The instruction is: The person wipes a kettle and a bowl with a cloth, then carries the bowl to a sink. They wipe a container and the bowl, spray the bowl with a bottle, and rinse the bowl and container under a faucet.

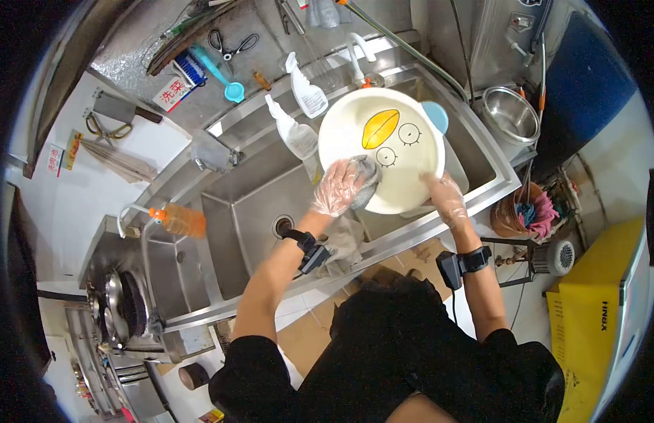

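The round cream basin with a yellow beak and two cartoon eyes (420, 173) sits over the right-hand part of the stainless-steel sink (249, 211). The left hand (339, 187), in a clear glove, grasps a grey cloth (367, 185) against the basin's inside; the right hand (447, 199), gloved likewise, grips the rim, its underside fingers hidden. The basin looks like light, fairly stiff plastic, probably slippery if wet, best held by opposite rims; the cloth seems soft. Being round, the basin has no long axis; its open face points up, the beak towards the sink's far side
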`<state>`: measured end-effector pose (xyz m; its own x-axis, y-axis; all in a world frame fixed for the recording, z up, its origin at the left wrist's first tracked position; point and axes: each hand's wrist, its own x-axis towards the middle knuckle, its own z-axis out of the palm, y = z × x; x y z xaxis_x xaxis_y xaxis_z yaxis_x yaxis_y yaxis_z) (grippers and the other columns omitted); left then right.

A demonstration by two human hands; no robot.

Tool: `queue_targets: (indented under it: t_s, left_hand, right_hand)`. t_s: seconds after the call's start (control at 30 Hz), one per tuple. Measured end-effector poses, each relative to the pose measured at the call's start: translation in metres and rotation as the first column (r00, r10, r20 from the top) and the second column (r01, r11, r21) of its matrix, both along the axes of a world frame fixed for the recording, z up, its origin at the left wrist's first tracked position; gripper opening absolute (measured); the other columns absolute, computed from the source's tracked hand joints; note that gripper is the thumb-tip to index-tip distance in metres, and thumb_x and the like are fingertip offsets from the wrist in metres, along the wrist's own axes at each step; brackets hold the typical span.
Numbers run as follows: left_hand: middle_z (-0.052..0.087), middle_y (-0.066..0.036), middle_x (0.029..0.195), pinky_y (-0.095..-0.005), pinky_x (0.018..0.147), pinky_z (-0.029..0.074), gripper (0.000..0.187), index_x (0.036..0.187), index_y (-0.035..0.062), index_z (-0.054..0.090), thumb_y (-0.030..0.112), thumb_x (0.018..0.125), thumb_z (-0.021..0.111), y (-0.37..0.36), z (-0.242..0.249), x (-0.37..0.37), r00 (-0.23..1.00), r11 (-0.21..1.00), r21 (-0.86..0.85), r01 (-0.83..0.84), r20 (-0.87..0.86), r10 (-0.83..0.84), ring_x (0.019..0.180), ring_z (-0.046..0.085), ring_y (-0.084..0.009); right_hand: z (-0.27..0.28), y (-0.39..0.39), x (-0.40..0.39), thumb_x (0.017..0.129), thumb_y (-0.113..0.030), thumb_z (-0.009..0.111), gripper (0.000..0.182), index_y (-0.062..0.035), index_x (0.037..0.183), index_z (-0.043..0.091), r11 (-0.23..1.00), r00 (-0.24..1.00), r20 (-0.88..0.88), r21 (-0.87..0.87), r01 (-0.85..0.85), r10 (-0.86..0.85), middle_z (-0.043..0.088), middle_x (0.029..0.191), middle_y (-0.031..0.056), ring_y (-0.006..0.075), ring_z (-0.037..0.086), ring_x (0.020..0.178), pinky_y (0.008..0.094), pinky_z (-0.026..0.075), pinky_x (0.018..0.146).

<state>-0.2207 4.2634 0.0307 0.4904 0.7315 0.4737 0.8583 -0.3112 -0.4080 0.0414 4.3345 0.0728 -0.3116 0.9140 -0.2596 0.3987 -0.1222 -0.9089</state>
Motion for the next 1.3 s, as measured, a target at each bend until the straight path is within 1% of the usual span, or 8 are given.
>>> queue_targets:
  t_s: [0.2,0.27,0.47,0.73,0.83,0.9,1.03,1.3]
  left_hand:
    - [0.059,-0.009,0.098,-0.0443,0.086,0.044,0.023,0.1,0.0111,0.058,0.017,0.078,0.054,0.004,0.001,0.05,0.966,0.987,-0.09,-0.13,0.214,0.147,0.095,0.057,-0.0259]
    - [0.058,-0.01,0.099,-0.0428,0.088,0.044,0.029,0.105,0.0113,0.057,0.013,0.076,0.055,0.002,0.006,0.072,0.96,0.989,-0.091,-0.114,0.247,0.133,0.097,0.056,-0.0266]
    - [0.051,-0.016,0.116,-0.0454,0.096,0.038,0.063,0.133,0.0121,0.036,0.01,0.072,0.054,-0.008,0.049,0.103,0.719,0.891,-0.452,0.028,0.629,0.297,0.107,0.049,-0.0366]
    - [0.05,-0.021,0.115,-0.0444,0.09,0.042,0.047,0.125,0.0112,0.045,0.017,0.078,0.049,-0.003,0.041,0.082,0.626,0.803,-0.536,0.262,0.727,0.281,0.105,0.05,-0.0382]
    - [0.056,-0.011,0.113,-0.039,0.082,0.048,0.032,0.111,0.0097,0.055,0.013,0.08,0.048,0.01,-0.018,0.044,0.854,0.895,-0.436,0.097,0.499,0.15,0.097,0.057,-0.0299]
    - [0.058,-0.012,0.097,-0.0386,0.081,0.047,0.02,0.099,0.0072,0.056,0.015,0.083,0.047,0.012,0.006,0.023,0.93,0.866,-0.5,0.011,0.323,0.175,0.09,0.057,-0.031]
    - [0.057,-0.008,0.096,-0.0369,0.086,0.044,0.021,0.096,0.0096,0.057,0.016,0.078,0.049,0.038,0.031,-0.022,0.978,0.991,-0.129,-0.043,-0.207,0.016,0.096,0.053,-0.028]
    - [0.05,-0.01,0.126,-0.0319,0.091,0.042,0.042,0.12,0.0034,0.05,0.021,0.082,0.048,0.062,0.063,-0.037,0.982,0.988,-0.142,-0.054,-0.187,0.027,0.114,0.047,-0.0251]
  right_hand:
    - [0.0,-0.012,-0.018,0.085,-0.047,0.054,0.061,0.0004,0.123,0.047,0.936,0.946,-0.321,-0.345,-0.07,-0.047,0.052,0.119,0.0142,0.0243,0.057,0.096,0.0338,0.053,0.074]
    - [-0.004,-0.03,-0.037,0.087,-0.049,0.05,0.062,0.0005,0.125,0.046,0.99,0.825,-0.552,-0.13,0.059,-0.122,0.05,0.122,0.0144,0.0236,0.054,0.101,0.0343,0.053,0.074]
    - [-0.02,-0.014,-0.027,0.09,-0.049,0.044,0.062,0.0023,0.124,0.047,0.995,0.969,-0.233,-0.081,0.063,-0.08,0.057,0.11,0.0139,0.0219,0.055,0.097,0.0348,0.054,0.072]
    - [-0.023,-0.014,-0.017,0.091,-0.04,0.045,0.052,0.0078,0.111,0.053,0.976,0.993,-0.022,0.186,-0.112,0.118,0.06,0.098,0.0176,0.0226,0.061,0.089,0.0361,0.055,0.068]
    - [-0.058,-0.005,-0.011,0.089,-0.034,0.048,0.048,0.0093,0.108,0.054,0.998,0.982,-0.182,0.041,-0.046,0.053,0.062,0.095,0.0177,0.0236,0.062,0.085,0.0342,0.056,0.065]
    - [-0.055,-0.011,-0.006,0.087,-0.029,0.05,0.044,0.011,0.104,0.055,0.998,0.986,-0.153,0.018,-0.06,0.062,0.062,0.094,0.018,0.0239,0.063,0.081,0.0332,0.056,0.062]
    - [-0.034,-0.021,-0.008,0.085,-0.026,0.05,0.041,0.0117,0.102,0.055,0.993,0.986,-0.165,-0.122,-0.006,-0.015,0.063,0.091,0.0179,0.0235,0.064,0.079,0.0326,0.056,0.061]
    - [-0.015,-0.028,-0.013,0.083,-0.022,0.051,0.039,0.0128,0.1,0.056,0.986,0.977,-0.211,-0.169,0.007,-0.043,0.063,0.09,0.0201,0.0256,0.065,0.076,0.0333,0.057,0.061]
